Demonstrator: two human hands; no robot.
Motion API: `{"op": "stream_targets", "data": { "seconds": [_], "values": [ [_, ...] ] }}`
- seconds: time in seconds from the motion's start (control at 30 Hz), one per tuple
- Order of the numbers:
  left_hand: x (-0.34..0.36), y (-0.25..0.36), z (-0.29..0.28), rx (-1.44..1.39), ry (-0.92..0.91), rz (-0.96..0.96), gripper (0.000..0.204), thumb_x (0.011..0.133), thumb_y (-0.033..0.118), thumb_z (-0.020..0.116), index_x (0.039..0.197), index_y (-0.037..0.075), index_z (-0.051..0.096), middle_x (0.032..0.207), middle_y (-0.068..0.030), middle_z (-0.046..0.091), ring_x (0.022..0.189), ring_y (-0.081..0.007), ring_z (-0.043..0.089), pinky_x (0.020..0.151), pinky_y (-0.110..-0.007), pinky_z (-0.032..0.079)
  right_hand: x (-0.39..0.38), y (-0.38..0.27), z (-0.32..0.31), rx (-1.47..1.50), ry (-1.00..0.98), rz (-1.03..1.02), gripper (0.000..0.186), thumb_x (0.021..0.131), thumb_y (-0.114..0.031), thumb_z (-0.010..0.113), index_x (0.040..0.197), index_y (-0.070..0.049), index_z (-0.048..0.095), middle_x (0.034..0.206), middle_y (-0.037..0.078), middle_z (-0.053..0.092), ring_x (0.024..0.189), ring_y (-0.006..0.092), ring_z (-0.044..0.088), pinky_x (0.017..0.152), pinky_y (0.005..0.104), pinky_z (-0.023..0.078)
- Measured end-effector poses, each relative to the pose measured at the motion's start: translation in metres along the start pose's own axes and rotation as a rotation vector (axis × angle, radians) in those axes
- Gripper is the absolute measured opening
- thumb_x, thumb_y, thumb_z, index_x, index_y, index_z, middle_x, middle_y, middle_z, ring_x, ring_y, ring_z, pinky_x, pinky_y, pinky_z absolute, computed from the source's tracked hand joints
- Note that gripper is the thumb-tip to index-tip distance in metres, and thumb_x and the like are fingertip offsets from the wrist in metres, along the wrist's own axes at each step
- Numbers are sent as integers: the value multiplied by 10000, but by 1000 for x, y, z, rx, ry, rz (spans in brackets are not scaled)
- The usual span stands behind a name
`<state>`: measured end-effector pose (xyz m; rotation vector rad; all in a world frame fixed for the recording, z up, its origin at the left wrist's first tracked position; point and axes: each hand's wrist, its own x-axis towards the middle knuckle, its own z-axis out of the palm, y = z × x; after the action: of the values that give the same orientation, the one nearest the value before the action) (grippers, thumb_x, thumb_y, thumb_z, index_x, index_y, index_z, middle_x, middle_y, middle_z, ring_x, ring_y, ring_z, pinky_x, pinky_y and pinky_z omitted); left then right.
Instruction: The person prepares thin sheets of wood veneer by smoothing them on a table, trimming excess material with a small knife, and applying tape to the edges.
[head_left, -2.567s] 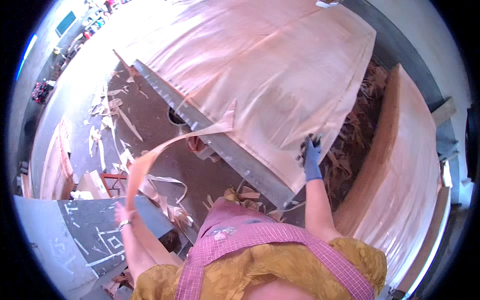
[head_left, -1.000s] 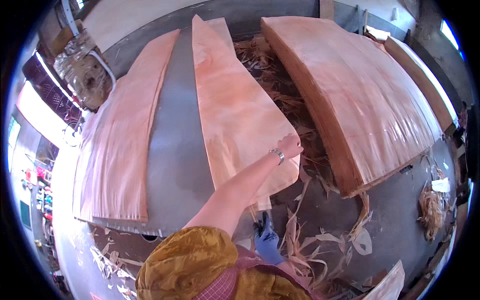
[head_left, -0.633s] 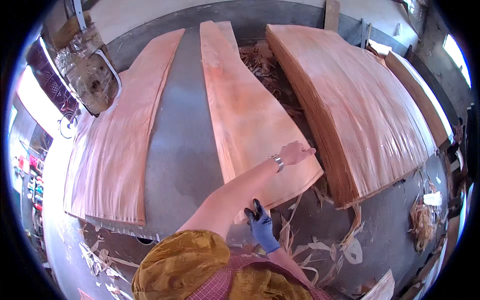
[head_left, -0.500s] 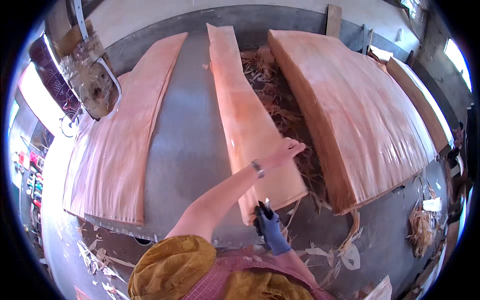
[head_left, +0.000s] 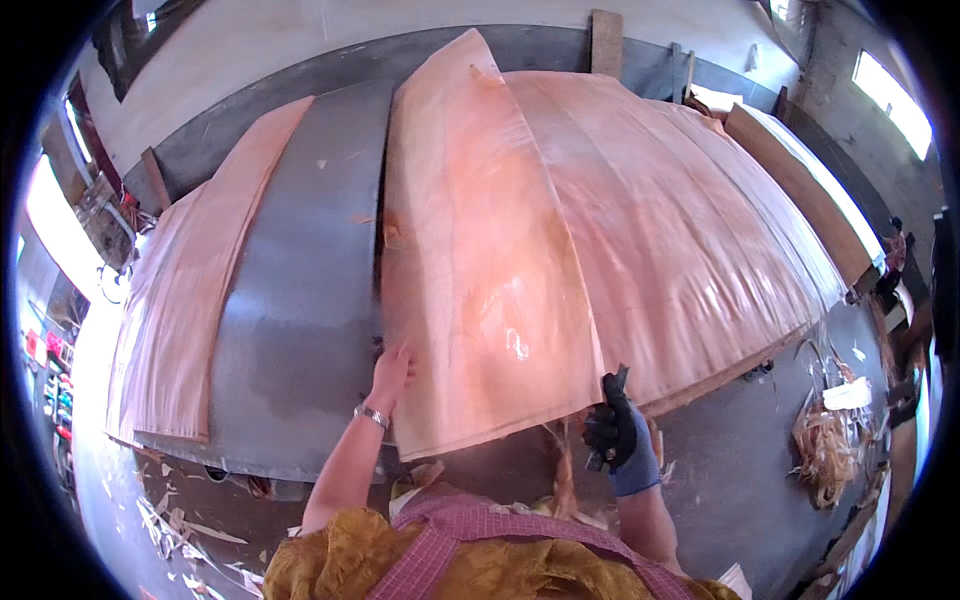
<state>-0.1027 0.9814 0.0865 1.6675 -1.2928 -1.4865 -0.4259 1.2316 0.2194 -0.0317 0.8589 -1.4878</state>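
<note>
A long, thin sheet of pinkish wood veneer lies in front of me, its far end narrowing to a raised point. My left hand, bare with a metal watch at the wrist, is closed on the sheet's left edge near the front. At the sheet's front right corner is my right hand, in a blue and black glove. It is closed around a short, dark, knife-like blade pointing away from me. The sheet's right side rests against or over a thick veneer stack; the gap between them is covered.
A lower veneer stack lies on the left of the grey metal table. Another stack stands at the far right. Bundled fibre scraps lie at right, and shavings litter the floor at front left.
The veneer sheet has moved right and spread wider, hiding the shavings gap. My left hand has gone from its right side to its left edge. My right hand has shifted right, still holding the blade.
</note>
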Motion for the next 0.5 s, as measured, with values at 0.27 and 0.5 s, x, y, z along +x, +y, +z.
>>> {"op": "stream_targets", "data": {
  "seconds": [0.27, 0.5],
  "values": [
    [-9, -147, 190, -451, 192, -512, 612, 842, 581, 571, 1222, 102, 566, 1171, -130, 613, 1036, -290, 588, 901, -420, 459, -9, -197, -119, -117, 136, -29, 493, 934, -479, 544, 545, -217, 391, 447, -71, 320, 328, 61, 276, 332, 245, 197],
    [29, -171, 338, -1468, 484, -450, 435, 895, 523, 564, 1125, 155, 595, 1012, 9, 647, 877, -160, 605, 692, -335, 525, 12, -365, -204, -341, 221, -191, 477, 939, -455, 553, 576, -252, 320, 462, -88, 244, 344, 44, 246, 331, 232, 178]
  ]
}}
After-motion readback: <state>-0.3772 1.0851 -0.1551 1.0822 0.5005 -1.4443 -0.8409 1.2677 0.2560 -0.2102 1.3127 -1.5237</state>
